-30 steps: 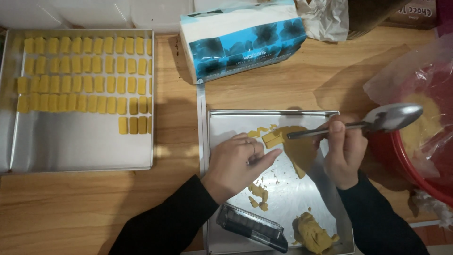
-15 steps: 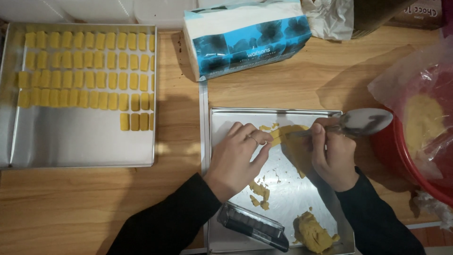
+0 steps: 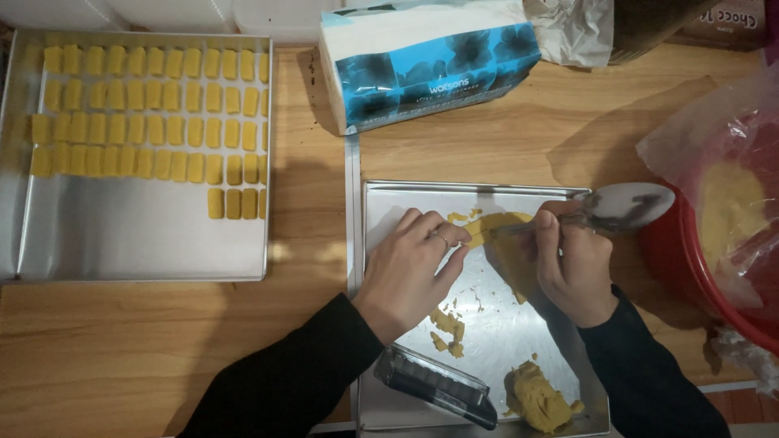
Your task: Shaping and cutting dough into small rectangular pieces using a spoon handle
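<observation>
Yellow dough (image 3: 497, 227) lies on the silver metal tray (image 3: 487, 324). The metal spoon (image 3: 625, 207) is silver-grey. Both sleeves are black. Rows of yellow dough pieces (image 3: 154, 122) sit on a second silver baking tray (image 3: 146, 243). The tissue box (image 3: 430, 65) is white with a blue-and-black floral pattern. The bowl (image 3: 690, 268) is red. The table (image 3: 122, 341) is light-brown wood.

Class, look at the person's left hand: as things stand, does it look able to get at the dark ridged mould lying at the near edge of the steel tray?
Probably yes. The left hand rests on the same steel tray, and the dark mould lies just below its wrist with only dough crumbs between. The hand holds nothing, though its fingers touch the dough strip.
</observation>
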